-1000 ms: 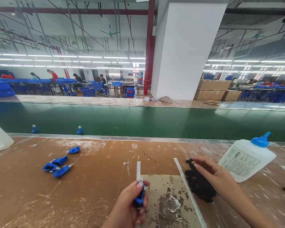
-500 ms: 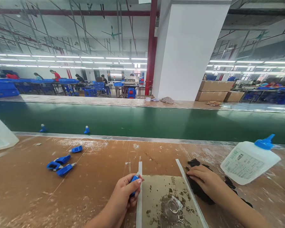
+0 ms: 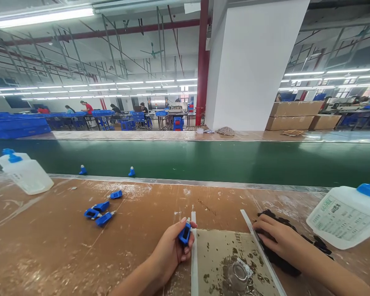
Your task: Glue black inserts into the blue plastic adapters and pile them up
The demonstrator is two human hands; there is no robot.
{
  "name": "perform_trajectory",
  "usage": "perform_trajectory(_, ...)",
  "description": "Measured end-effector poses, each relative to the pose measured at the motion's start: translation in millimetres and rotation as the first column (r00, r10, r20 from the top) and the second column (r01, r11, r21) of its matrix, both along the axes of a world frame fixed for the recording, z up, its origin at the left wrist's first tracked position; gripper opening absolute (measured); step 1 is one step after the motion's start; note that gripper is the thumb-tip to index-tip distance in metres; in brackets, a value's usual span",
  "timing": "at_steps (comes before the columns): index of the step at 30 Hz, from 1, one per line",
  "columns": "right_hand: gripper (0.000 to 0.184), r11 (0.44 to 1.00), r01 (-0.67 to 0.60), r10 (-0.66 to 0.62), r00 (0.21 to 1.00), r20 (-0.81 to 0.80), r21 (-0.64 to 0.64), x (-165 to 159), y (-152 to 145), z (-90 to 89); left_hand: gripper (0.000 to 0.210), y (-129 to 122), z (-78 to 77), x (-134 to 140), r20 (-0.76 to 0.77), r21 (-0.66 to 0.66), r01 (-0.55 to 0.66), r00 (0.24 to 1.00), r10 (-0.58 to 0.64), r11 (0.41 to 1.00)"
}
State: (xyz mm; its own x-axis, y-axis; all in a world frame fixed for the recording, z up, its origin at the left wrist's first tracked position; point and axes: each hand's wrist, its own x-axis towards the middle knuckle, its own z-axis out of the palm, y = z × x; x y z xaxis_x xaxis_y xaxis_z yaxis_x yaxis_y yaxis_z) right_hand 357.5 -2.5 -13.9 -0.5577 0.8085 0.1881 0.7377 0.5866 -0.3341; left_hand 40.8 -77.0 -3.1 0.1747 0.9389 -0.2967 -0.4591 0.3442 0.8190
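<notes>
My left hand [image 3: 168, 255] is closed round a small blue plastic part [image 3: 184, 236] with a dark window and a pale tip pointing up. It is at the left white strip [image 3: 194, 255] beside a beige, glue-spotted board [image 3: 211, 246]. A clear round piece [image 3: 239, 272] lies in the wet patch on this board. Right of the board, my right hand [image 3: 280, 238] rests on a pile of small black pieces [image 3: 283, 263]. Its fingers are stretched and slightly apart, with the tips among the pieces; no piece shows lifted.
Several more blue parts [image 3: 103, 218] lie on the brown table [image 3: 80, 250] at left. Two blue parts [image 3: 131, 171] stand at the edge of the green belt [image 3: 203, 160]. White bottles with blue caps stand at left [image 3: 31, 174] and right [image 3: 342, 218]. Co-workers sit far back.
The view has shifted, so the scene sits further right. My left hand has turned the blue part so its dark window shows. My right hand stays at the black pile.
</notes>
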Motion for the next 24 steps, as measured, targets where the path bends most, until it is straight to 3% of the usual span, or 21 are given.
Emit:
perform_trajectory(5, 0.025, 1.000, -0.016, 0.017, 0.998, -0.056, 0.015, 3, 2, -6.8, 0.054, 3, -0.7, 0, -0.023, 0.046, 0.013, 1.000, -0.012, 0.999)
perform_trajectory(13, 0.024, 1.000, -0.029, 0.029, 0.997, -0.069, 0.000, 4, 4, -13.3, 0.054, 6, -3.2, -6, -0.302, 0.098, 0.062, 0.953, -0.029, 0.993)
perform_trajectory(19, 0.018, 0.995, 0.032, -0.035, 0.999, -0.032, -0.093, -1, 4, -10.5, 0.043, 11, -4.1, -17, -0.588, 0.186, 0.060, 0.806, 0.063, 0.981)
perform_trajectory(24, 0.022, 0.996, 0.027, -0.040, 0.986, -0.164, -0.081, 4, 2, -4.1, 0.032, 21, -7.4, -33, -0.783, 0.368, 0.019, 0.545, 0.299, 0.930)
